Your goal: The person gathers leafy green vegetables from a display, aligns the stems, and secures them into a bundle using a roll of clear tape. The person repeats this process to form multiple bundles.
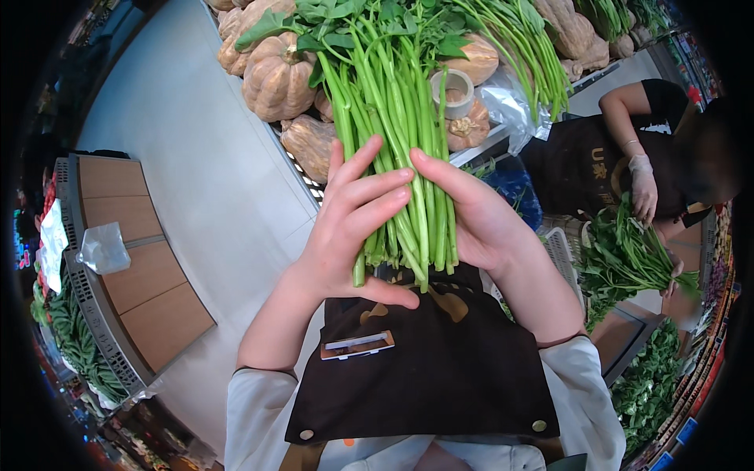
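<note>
left hand [349, 228], right hand [479, 216] clasping green stalk bundle [400, 133]

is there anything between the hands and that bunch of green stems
Nothing visible. The left hand and the right hand both close directly on the bunch of green stems near its cut ends, fingers against the stalks from either side, with no wrap or other item between.

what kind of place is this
Most likely a grocery shop's produce section: pumpkins piled on a display shelf, both hands bunching green stems, and another person in an apron sorting leafy greens.
</note>
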`<act>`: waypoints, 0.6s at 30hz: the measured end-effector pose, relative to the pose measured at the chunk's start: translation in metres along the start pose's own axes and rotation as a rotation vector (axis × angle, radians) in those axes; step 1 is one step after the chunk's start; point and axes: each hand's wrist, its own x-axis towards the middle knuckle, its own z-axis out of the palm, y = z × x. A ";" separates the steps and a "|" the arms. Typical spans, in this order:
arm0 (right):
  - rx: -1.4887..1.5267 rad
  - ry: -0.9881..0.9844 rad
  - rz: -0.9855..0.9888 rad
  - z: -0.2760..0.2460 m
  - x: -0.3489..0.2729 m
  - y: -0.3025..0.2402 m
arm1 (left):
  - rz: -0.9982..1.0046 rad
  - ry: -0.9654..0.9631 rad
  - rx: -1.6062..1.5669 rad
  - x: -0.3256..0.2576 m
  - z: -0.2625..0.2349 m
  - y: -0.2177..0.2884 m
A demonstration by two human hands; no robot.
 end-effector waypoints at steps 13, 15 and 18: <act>-0.020 -0.011 0.038 -0.002 -0.001 0.003 | -0.034 0.079 -0.055 -0.005 0.009 0.004; -0.032 0.010 0.026 -0.001 -0.001 0.003 | -0.036 0.072 -0.049 -0.007 0.010 0.002; -0.026 0.006 0.025 -0.001 0.000 0.003 | 0.016 0.012 -0.023 -0.011 0.007 -0.005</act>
